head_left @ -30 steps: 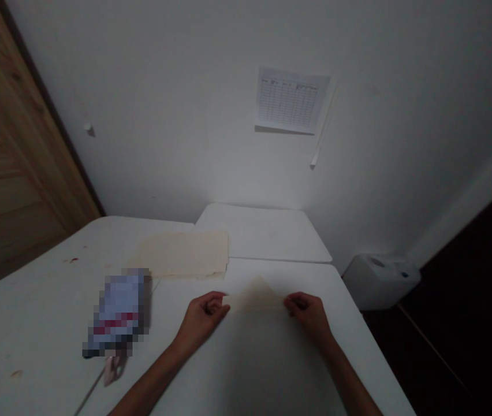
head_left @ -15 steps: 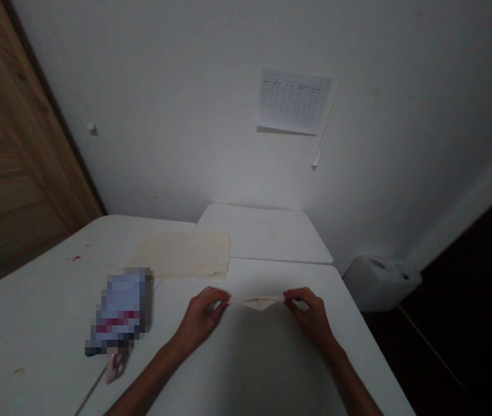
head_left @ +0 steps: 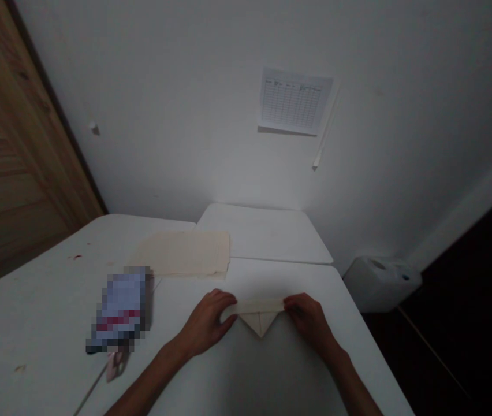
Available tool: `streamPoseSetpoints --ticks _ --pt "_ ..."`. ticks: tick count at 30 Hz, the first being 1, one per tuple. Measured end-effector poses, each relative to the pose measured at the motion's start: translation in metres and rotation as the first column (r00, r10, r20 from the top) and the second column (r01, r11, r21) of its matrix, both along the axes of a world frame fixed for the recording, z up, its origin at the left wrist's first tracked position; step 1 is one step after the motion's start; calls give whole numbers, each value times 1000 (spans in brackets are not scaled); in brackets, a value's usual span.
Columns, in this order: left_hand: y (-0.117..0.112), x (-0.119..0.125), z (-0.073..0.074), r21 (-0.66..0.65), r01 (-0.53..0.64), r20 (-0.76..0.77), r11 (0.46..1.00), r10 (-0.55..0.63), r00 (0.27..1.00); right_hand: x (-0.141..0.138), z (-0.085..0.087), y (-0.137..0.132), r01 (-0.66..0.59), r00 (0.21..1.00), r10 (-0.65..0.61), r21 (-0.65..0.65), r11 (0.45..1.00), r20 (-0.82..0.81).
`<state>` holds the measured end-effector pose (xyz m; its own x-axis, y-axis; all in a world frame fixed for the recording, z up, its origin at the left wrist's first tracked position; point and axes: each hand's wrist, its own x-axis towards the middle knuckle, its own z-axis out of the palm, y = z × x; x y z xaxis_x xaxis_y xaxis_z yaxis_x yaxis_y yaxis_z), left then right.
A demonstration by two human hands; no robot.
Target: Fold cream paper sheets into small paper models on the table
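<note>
A cream-coloured folded paper (head_left: 260, 320) lies on the white table in front of me, with a straight band along its far edge and a triangular point with a centre crease facing me. At its left end, my left hand (head_left: 211, 320) grips it, fingertips on the band and thumb nearer to me. My right hand (head_left: 310, 315) pinches the right end of the band. Parts of both ends are hidden under my fingers.
A stack of cream sheets (head_left: 185, 253) lies beyond my left hand. To the left is a blurred-out blue item (head_left: 121, 300) with a pink strap (head_left: 115, 365). A white container (head_left: 378, 283) stands beyond the table's right edge. A printed sheet (head_left: 294, 103) hangs on the wall.
The paper has turned from nearly edge-on to lying flatter, so its triangular point now shows towards me. My left hand has shifted slightly right and its thumb has come nearer to me.
</note>
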<state>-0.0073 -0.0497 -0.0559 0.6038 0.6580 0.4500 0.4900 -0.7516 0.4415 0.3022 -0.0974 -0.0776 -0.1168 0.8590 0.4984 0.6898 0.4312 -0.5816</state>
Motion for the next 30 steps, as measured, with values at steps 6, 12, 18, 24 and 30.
streamPoseSetpoints --ticks 6,12,18,24,30 --pt "-1 -3 -7 2 -35 29 999 35 999 -8 6 -1 87 976 -115 -150 985 -185" --pt "-2 4 -6 71 -55 57 996 51 997 -11 6 3 71 973 -118 -229 971 -198" --pt "-12 13 -2 28 -42 -74 999 44 996 -14 1 1 133 976 -166 -220 966 -138" --pt "-11 19 -2 -20 -57 -104 998 55 993 -13 2 -1 197 979 -201 -115 974 -22" --pt "-7 20 -3 -85 -52 -31 995 50 998 -25 21 -4 87 980 -83 -15 996 181"
